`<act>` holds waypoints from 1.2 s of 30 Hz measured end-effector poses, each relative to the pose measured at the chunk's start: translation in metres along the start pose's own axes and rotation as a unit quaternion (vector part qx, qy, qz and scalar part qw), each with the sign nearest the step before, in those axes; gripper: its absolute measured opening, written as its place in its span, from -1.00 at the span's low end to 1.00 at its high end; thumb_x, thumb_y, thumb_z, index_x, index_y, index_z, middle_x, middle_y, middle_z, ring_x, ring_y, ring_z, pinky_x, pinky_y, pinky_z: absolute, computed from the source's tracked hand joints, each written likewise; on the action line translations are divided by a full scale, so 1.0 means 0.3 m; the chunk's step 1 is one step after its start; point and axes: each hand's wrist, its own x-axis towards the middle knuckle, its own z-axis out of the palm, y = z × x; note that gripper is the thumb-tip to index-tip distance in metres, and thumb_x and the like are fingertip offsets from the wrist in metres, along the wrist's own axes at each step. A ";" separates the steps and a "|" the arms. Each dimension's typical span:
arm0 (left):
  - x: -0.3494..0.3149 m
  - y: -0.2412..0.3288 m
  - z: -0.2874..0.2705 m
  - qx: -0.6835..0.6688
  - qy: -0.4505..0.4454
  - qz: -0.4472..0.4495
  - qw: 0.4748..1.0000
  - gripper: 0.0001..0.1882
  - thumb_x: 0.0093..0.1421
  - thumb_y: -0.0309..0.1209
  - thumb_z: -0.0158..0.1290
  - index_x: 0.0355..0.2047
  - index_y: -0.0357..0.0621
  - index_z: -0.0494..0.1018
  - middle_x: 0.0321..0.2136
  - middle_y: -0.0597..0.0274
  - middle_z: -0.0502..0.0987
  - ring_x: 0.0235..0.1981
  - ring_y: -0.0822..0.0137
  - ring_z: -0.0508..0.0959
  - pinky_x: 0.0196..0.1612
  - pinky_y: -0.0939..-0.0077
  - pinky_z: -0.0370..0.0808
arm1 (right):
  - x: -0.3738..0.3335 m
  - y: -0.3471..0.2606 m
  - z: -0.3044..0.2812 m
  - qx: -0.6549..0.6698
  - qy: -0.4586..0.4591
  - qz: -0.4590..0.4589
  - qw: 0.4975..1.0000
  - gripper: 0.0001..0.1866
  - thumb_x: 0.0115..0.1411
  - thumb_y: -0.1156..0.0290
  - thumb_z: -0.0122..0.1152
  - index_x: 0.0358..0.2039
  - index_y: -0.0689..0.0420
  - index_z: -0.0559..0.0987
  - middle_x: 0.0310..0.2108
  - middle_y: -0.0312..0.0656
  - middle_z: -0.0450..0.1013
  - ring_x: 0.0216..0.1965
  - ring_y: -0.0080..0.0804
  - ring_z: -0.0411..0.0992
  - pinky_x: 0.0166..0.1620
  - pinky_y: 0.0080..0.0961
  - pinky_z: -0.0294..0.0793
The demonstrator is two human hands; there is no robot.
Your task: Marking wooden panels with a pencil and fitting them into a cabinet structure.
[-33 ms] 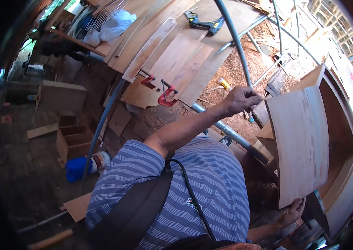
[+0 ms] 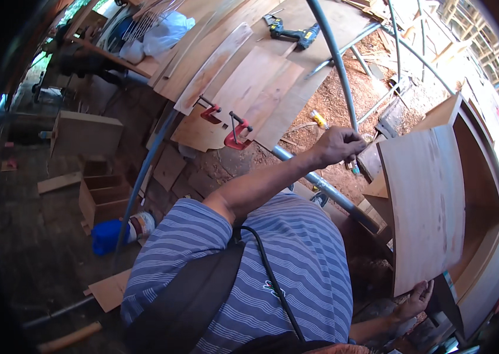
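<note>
A pale wooden panel (image 2: 420,206) leans at the right against an open-fronted wooden cabinet (image 2: 482,177). My right hand (image 2: 416,301) grips the panel's lower edge, fingers on its front corner. Close to the panel's upper left corner is my left hand (image 2: 341,146), its thumb and fingers pinched together, slightly apart from the wood. Whether something small sits in that pinch I cannot make out. The cabinet's interior is partly hidden behind the panel.
Wooden boards (image 2: 255,82) lie on a bench ahead, with two red C-clamps (image 2: 237,138) at their near edge. A yellow-and-black power tool (image 2: 296,34) rests farther back. Blue metal pipes (image 2: 337,200) cross the space. Wood shavings (image 2: 332,94) cover the ground; a wooden box (image 2: 105,197) stands left.
My left hand has drawn slightly left, away from the panel's upper corner. My right hand keeps its grip on the lower edge.
</note>
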 end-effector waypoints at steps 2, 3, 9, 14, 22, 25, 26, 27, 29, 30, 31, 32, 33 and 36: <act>-0.060 -0.065 -0.052 0.004 -0.003 -0.009 1.000 -0.77 0.25 -0.32 0.11 -0.29 -0.28 0.53 -0.55 0.33 0.53 -0.55 0.57 0.48 -0.49 0.67 0.46 | 0.001 -0.073 0.034 -0.027 0.029 0.010 0.999 -0.45 0.27 0.27 0.18 0.14 0.37 0.35 0.00 -0.04 0.43 -0.05 -0.35 0.41 0.02 -0.52 0.40; -0.098 -0.124 -0.087 0.026 -0.005 -0.033 0.999 -0.78 0.25 -0.32 0.11 -0.29 -0.27 0.54 -0.56 0.33 0.52 -0.56 0.58 0.47 -0.49 0.67 0.45 | 0.005 -0.102 0.052 -0.048 0.056 0.023 0.997 -0.48 0.27 0.33 0.18 0.15 0.37 0.34 -0.02 -0.06 0.44 -0.05 -0.35 0.42 0.05 -0.51 0.39; -0.317 -0.351 -0.303 0.223 0.035 -0.101 0.969 -0.74 0.11 -0.31 0.21 -0.29 -0.26 0.57 -0.52 0.23 0.58 -0.51 0.46 0.53 -0.39 0.50 0.48 | -0.036 -0.225 0.154 -0.161 0.121 -0.121 0.972 -0.50 0.25 0.34 0.21 0.09 0.42 0.38 0.09 0.10 0.39 0.09 -0.21 0.39 0.12 -0.41 0.39; -0.484 -0.535 -0.481 0.290 0.061 -0.126 0.947 -0.70 0.01 -0.24 0.25 -0.36 -0.23 0.58 -0.49 0.06 0.59 -0.44 0.29 0.58 -0.33 0.37 0.49 | -0.096 -0.345 0.258 -0.214 0.130 -0.213 0.944 -0.58 0.24 0.37 0.21 0.03 0.36 0.46 0.05 0.08 0.42 0.08 -0.19 0.40 0.12 -0.37 0.42; -0.643 -0.608 -0.641 0.303 0.116 -0.169 0.931 -0.73 0.03 -0.29 0.23 -0.37 -0.27 0.58 -0.45 0.04 0.61 -0.42 0.32 0.59 -0.30 0.39 0.50 | -0.253 -0.524 0.439 -0.337 0.089 -0.439 0.828 -0.69 0.20 0.43 0.25 -0.09 0.32 0.55 -0.05 0.06 0.49 -0.03 -0.10 0.47 0.08 -0.25 0.44; -0.676 -0.635 -0.692 0.297 0.135 -0.169 0.930 -0.71 -0.01 -0.27 0.26 -0.42 -0.26 0.57 -0.44 -0.01 0.60 -0.40 0.21 0.60 -0.30 0.33 0.51 | -0.296 -0.528 0.488 -0.306 0.062 -0.478 0.821 -0.72 0.20 0.44 0.23 -0.11 0.33 0.55 -0.08 0.04 0.50 -0.05 -0.10 0.48 0.05 -0.25 0.45; -0.687 -0.644 -0.708 0.294 0.144 -0.173 0.929 -0.69 -0.06 -0.24 0.29 -0.45 -0.25 0.56 -0.44 -0.06 0.59 -0.38 0.11 0.61 -0.30 0.28 0.51 | -0.308 -0.527 0.501 -0.304 0.060 -0.480 0.821 -0.72 0.20 0.44 0.23 -0.11 0.33 0.55 -0.08 0.04 0.50 -0.05 -0.10 0.48 0.05 -0.25 0.45; -0.699 -0.654 -0.723 0.295 0.147 -0.173 0.928 -0.69 -0.06 -0.24 0.29 -0.45 -0.25 0.56 -0.44 -0.06 0.59 -0.38 0.11 0.61 -0.30 0.28 0.51 | -0.320 -0.525 0.512 -0.300 0.041 -0.486 0.820 -0.73 0.19 0.46 0.24 -0.12 0.32 0.55 -0.11 0.03 0.51 -0.07 -0.10 0.49 0.03 -0.26 0.46; -0.722 -0.662 -0.753 0.312 0.141 -0.184 0.921 -0.69 0.02 -0.27 0.24 -0.36 -0.30 0.56 -0.43 0.01 0.61 -0.39 0.25 0.60 -0.30 0.37 0.52 | -0.341 -0.515 0.538 -0.293 0.021 -0.493 0.819 -0.74 0.18 0.49 0.24 -0.13 0.32 0.56 -0.13 0.03 0.52 -0.09 -0.09 0.50 0.02 -0.26 0.47; -0.734 -0.666 -0.765 0.313 0.145 -0.184 0.920 -0.69 0.02 -0.27 0.24 -0.36 -0.30 0.56 -0.43 0.01 0.61 -0.39 0.25 0.60 -0.30 0.37 0.52 | -0.349 -0.506 0.545 -0.289 0.006 -0.483 0.827 -0.75 0.18 0.50 0.24 -0.14 0.32 0.56 -0.14 0.02 0.53 -0.10 -0.09 0.50 0.01 -0.26 0.47; -0.746 -0.664 -0.772 0.326 0.144 -0.192 0.914 -0.68 0.01 -0.27 0.25 -0.35 -0.31 0.56 -0.42 -0.01 0.61 -0.37 0.22 0.61 -0.29 0.36 0.52 | -0.357 -0.497 0.553 -0.286 -0.008 -0.472 0.834 -0.76 0.18 0.51 0.24 -0.15 0.31 0.56 -0.15 0.02 0.53 -0.11 -0.09 0.50 0.00 -0.27 0.48; -0.756 -0.662 -0.780 0.338 0.143 -0.201 0.908 -0.66 0.01 -0.26 0.25 -0.35 -0.31 0.56 -0.41 -0.02 0.60 -0.35 0.20 0.61 -0.28 0.34 0.52 | -0.364 -0.488 0.564 -0.283 -0.009 -0.474 0.834 -0.76 0.18 0.51 0.24 -0.15 0.31 0.56 -0.15 0.02 0.53 -0.11 -0.09 0.50 0.00 -0.27 0.48; -0.764 -0.662 -0.790 0.338 0.147 -0.201 0.908 -0.66 0.01 -0.26 0.25 -0.35 -0.31 0.56 -0.41 -0.02 0.60 -0.35 0.20 0.61 -0.28 0.34 0.52 | -0.369 -0.478 0.575 -0.277 -0.027 -0.469 0.838 -0.76 0.19 0.49 0.23 -0.15 0.33 0.55 -0.15 0.03 0.52 -0.11 -0.09 0.50 -0.01 -0.26 0.49; -0.791 -0.678 -0.802 0.328 0.148 -0.210 0.909 -0.66 0.00 -0.25 0.26 -0.36 -0.31 0.56 -0.40 -0.04 0.60 -0.34 0.16 0.61 -0.26 0.32 0.52 | -0.394 -0.486 0.607 -0.271 -0.055 -0.468 0.840 -0.75 0.20 0.46 0.23 -0.16 0.34 0.55 -0.16 0.05 0.52 -0.12 -0.07 0.50 -0.04 -0.26 0.50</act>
